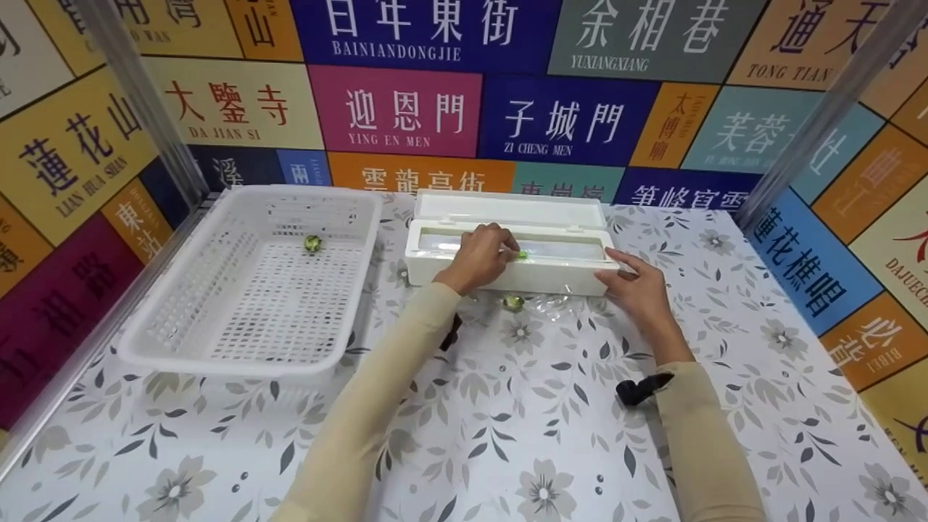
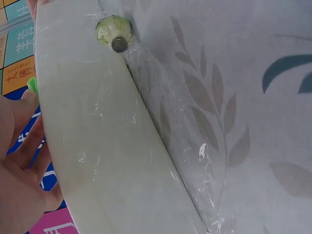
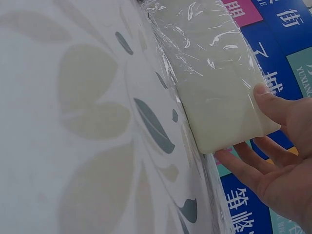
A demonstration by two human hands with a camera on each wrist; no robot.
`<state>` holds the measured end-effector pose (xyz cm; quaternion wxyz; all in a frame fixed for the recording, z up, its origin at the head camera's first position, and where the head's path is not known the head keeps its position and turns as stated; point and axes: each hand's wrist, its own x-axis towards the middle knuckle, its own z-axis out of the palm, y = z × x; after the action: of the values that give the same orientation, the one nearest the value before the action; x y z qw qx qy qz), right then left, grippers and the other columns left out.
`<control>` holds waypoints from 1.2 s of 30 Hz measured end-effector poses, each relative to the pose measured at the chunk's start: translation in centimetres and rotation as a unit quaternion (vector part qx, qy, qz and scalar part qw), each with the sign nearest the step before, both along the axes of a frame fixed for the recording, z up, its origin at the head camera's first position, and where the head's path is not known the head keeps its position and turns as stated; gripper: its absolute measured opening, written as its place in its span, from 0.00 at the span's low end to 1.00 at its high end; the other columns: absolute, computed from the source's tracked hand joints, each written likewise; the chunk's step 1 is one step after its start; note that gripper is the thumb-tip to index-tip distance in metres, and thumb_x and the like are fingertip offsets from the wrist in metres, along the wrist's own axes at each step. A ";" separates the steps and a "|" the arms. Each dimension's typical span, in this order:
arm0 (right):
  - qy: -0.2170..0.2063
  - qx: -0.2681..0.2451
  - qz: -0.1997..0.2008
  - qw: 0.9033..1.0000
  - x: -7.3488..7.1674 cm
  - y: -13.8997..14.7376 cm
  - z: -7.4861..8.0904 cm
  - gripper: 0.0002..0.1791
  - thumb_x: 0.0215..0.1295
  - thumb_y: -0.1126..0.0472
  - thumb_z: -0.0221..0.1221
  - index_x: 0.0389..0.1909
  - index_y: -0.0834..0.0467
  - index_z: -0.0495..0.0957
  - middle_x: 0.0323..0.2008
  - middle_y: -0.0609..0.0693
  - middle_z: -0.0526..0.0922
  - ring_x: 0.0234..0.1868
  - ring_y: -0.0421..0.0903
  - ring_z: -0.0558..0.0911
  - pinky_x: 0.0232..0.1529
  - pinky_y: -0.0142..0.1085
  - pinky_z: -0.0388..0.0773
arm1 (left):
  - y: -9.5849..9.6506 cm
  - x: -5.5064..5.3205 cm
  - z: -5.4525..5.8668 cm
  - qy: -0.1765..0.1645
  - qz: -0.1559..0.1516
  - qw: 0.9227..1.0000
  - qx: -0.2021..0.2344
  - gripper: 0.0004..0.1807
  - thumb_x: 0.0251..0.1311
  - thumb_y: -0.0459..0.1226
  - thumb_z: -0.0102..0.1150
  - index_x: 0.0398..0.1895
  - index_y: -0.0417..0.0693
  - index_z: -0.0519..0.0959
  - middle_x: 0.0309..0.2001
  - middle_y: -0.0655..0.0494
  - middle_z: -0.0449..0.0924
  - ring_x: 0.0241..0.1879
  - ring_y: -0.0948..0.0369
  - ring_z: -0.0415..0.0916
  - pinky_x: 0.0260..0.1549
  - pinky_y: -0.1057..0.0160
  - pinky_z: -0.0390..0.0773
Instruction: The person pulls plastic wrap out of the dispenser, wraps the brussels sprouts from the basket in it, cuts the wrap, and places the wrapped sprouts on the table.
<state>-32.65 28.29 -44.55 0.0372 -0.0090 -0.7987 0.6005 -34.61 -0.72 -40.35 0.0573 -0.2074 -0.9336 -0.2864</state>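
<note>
— What lies nearest you?

— My sleeves (image 1: 714, 442), above the flowered surface (image 1: 464, 435). Past them a small green sprout (image 1: 513, 302) sits just in front of a long white box (image 1: 540, 274), with loose plastic wrap (image 1: 560, 306) crumpled beside it. I can't tell whether the wrap passes over the sprout or under it.

— How will those handle?

— I'd expect the sprout to be light, firm and apt to roll, so I'd take it round its sides with thumb and fingertips. The wrap should be limp and clingy; I'd hold it by its edges, spread wide, or it may stick to itself.

— And your hands?

— My left hand (image 1: 478, 254) pinches a green tab (image 1: 521, 254) at the box's front edge, thumb and fingers drawn together. My right hand (image 1: 631, 283) grips the box's right end, thumb at the upper edge, other fingers parted against the end.

— The box itself?

— Stiff, I'd guess, and light enough to slide when pulled, so its ends are the place to steady it. The tab looks small, a fingertip hold.

— Farther off?

— The lid (image 1: 507, 209), tipped back. To the left, a white basket (image 1: 283, 304) with another sprout (image 1: 312, 243) toward its far side; behind everything, a wall (image 1: 395, 109) of coloured signs.
</note>
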 end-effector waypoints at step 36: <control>0.007 -0.010 0.006 1.000 0.0 0.1 -0.2 0.36 0.60 0.56 0.71 0.69 0.55 0.71 0.52 0.53 0.83 0.42 0.30 0.85 0.51 0.35 0.85 | -8.4 0.6 1.8 -0.013 0.032 0.994 -0.106 0.09 0.68 0.38 0.59 0.46 0.46 0.85 0.49 0.48 0.83 0.55 0.48 0.76 0.65 0.39 0.67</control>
<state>-32.61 28.43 -44.77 0.0390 -0.0004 -0.7925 0.6086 -34.06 -9.16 -38.51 0.0323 -0.1782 -0.9656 -0.1864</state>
